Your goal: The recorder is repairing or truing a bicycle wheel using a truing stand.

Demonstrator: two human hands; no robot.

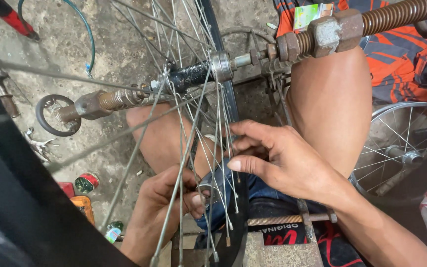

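A bicycle wheel hub sits on a threaded axle between rusty stand nuts, with several thin steel spokes fanning down from it. My left hand is under the spokes, fingers closed on a small metal spoke tool at a spoke. My right hand reaches in from the right, its fingertips pinching spokes near the dark rim. My bare knees lie behind the wheel.
A large rusty threaded rod with nuts crosses the upper right. A second spoked wheel lies at right. A rusty ring handle, small tins and tools lie on the concrete floor at left. A dark tyre fills the lower left.
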